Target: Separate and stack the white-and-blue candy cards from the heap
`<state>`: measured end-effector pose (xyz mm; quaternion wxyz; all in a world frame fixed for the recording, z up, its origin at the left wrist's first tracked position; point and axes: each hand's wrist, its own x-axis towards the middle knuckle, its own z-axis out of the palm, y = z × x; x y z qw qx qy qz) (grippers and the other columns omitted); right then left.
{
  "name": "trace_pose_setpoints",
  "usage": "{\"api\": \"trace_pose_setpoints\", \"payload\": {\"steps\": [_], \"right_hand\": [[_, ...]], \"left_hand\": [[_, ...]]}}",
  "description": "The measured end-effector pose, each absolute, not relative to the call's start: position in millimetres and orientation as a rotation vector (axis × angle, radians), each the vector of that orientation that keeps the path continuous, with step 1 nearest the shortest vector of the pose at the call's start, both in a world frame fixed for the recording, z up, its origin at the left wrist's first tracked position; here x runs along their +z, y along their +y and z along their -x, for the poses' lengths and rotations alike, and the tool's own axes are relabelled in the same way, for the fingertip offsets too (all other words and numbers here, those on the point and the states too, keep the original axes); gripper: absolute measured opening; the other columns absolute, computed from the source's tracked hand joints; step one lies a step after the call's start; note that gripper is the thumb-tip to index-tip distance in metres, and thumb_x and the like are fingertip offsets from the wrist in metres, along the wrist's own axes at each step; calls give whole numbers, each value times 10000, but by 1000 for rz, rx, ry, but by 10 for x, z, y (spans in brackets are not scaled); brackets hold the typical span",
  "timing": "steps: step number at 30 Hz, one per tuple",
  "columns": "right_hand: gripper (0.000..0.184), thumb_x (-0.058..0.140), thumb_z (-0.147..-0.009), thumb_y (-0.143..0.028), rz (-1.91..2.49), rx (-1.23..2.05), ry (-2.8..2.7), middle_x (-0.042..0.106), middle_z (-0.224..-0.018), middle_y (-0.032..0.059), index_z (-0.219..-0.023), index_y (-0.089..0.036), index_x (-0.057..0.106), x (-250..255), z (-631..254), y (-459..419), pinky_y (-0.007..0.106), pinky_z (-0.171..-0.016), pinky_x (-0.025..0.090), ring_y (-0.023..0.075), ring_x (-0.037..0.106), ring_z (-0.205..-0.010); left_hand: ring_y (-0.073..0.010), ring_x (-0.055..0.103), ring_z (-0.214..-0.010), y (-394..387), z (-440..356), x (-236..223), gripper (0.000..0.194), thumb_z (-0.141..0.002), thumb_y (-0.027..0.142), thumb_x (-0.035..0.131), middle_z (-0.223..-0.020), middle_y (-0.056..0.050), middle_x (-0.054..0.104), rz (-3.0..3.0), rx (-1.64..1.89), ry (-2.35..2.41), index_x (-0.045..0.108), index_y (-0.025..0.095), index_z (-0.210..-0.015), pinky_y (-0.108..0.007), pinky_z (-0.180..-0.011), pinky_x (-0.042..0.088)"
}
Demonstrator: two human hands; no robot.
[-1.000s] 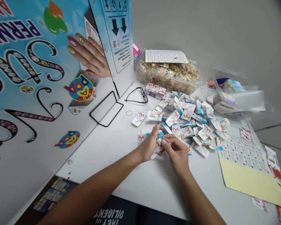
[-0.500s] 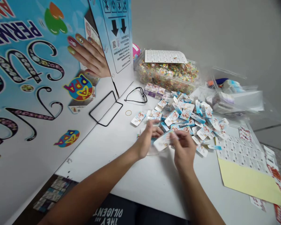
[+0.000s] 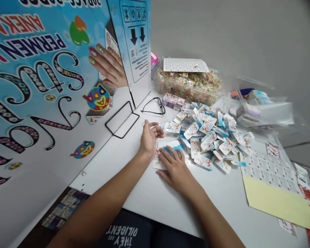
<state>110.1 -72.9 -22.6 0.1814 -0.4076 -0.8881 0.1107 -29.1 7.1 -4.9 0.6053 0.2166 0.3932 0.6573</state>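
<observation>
My left hand (image 3: 148,139) is raised on edge at the left end of a row of small white-and-blue cardboard boxes (image 3: 177,144), fingers apart and slightly curled, with nothing in it. Palm down, my right hand (image 3: 176,169) lies across the front of that row, its fingers stretched over the boxes and partly hiding them. Just beyond both hands spreads a loose pile of similar small boxes (image 3: 206,129) printed with red hand pictures, many with flaps standing up.
A clear tub of colourful wrapped pieces (image 3: 186,86) stands at the back, a printed sheet on top. Eyeglasses (image 3: 155,106) and a black wire frame (image 3: 122,120) lie left. A large printed carton (image 3: 54,103) walls the left side; sticker sheets and yellow paper (image 3: 276,196) lie right.
The box that my right hand held has left its fingers, and that hand now lies on the row. My left hand has moved left, away from the right one. The view has shifted slightly.
</observation>
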Motion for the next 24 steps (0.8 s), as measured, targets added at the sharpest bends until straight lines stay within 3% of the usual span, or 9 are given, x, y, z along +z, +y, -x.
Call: {"api": "trace_pose_setpoints", "payload": {"steps": [5,10,15,19,21,24], "right_hand": [[239,631,-890,-237,1157,390,-2474,669,-1280,97,-1127,-206,625,-179,-1140,-754,603,-1045,279,299,558,-1185],[26,644,-859,-187,1181,450,-2440,704,-1222,48,-879,-203,646,-129,-1184,-760,552,-1018,307,266,588,-1099],[118,569,-920,-122,1027,275,-2455,744,-1114,59,-965,-198,646,-183,-1187,-729,508,-937,410,242,642,-998],[330,604,-878,-42,983,-54,-1970,738,-1120,99,-1161,-208,633,-175,-1349,-779,441,-806,529,244,692,-961],[459,635,-829,9,980,-240,-1707,725,-1149,115,-1235,-206,629,-162,-1461,-825,423,-779,568,263,703,-1000],[546,672,-799,19,933,-325,-1720,718,-1165,126,-1300,-189,605,-164,-1540,-858,433,-813,593,281,699,-1046]], "left_hand": [[-143,504,-514,69,285,-54,442,-951,587,297,-563,-1,562,-523,1489,909,479,187,-907,-242,-541,388],[-134,494,-509,88,299,-80,380,-950,521,358,-554,-4,558,-526,1454,920,503,177,-882,-233,-530,375],[-124,495,-513,103,300,-93,368,-949,492,378,-560,-4,558,-531,1438,929,531,175,-842,-223,-531,378],[-89,397,-428,100,329,-81,366,-936,457,429,-472,36,460,-602,1397,949,499,182,-704,-201,-467,299],[-77,342,-386,73,346,-62,419,-919,484,472,-419,50,403,-727,1232,945,474,181,-630,-204,-441,266],[-117,504,-459,-11,327,-31,554,-864,668,471,-515,-18,559,-829,782,807,568,158,-671,-228,-480,367]]}}
